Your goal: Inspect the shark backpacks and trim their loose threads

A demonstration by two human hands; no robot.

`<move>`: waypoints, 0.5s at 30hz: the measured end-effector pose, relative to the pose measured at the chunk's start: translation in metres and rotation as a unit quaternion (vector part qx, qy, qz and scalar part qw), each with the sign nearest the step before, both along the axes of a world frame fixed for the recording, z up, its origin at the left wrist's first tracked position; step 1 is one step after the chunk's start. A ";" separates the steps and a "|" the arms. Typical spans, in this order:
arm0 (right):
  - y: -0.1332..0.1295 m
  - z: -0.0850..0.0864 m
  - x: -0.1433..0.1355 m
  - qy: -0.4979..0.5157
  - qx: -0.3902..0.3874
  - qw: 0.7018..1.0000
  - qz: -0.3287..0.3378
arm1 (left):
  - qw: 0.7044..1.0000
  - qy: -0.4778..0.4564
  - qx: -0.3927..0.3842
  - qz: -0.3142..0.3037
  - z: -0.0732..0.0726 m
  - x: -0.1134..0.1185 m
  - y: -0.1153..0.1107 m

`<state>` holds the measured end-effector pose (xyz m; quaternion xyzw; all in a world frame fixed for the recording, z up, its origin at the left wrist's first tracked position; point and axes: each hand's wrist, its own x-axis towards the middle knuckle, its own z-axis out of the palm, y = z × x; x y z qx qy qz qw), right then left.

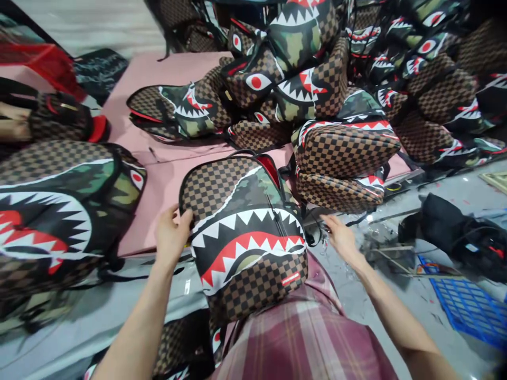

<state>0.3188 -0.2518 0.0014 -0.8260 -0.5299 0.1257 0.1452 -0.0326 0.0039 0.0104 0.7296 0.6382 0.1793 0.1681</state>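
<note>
A backpack [245,237] with brown-and-black checks, camouflage and a toothy shark mouth leans upright against my lap at the table's edge. Its top zip is partly open, and a red lining shows. My left hand [172,235] grips its left side, the thumb on the front edge and the fingers partly hidden. To the right of the bag, apart from its front panel, is my right hand [341,238], fingers drawn together near a loose black strap [316,236]. Whatever is between those fingertips is too small to make out. Dark zip cords hang over the shark mouth.
Several matching backpacks [285,84] are heaped along the back of the pink tabletop [148,195]. Another large backpack [59,211] stands close on the left. At right, a blue plastic grid [471,301] and a black bundle [443,221] lie on the littered floor.
</note>
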 end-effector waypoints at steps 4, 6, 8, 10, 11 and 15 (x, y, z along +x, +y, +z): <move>0.070 -0.002 -0.043 0.044 0.037 0.985 0.161 | 0.997 -0.003 0.071 -0.038 0.005 0.028 0.007; 0.100 -0.005 -0.056 0.006 0.026 0.978 0.208 | 0.995 0.007 0.091 -0.042 0.001 0.032 0.006; 0.120 -0.008 -0.062 -0.020 0.035 0.969 0.243 | 0.994 0.015 0.100 -0.044 -0.005 0.032 0.005; 0.121 -0.013 -0.062 -0.007 0.075 0.959 0.274 | 0.993 0.033 0.102 -0.048 -0.011 0.030 0.004; 0.113 -0.015 -0.062 0.013 0.098 0.951 0.292 | 0.993 0.044 0.102 -0.049 -0.014 0.028 0.003; 0.050 -0.022 -0.059 0.101 0.104 0.923 0.357 | 0.991 0.075 0.094 -0.052 -0.022 0.025 0.004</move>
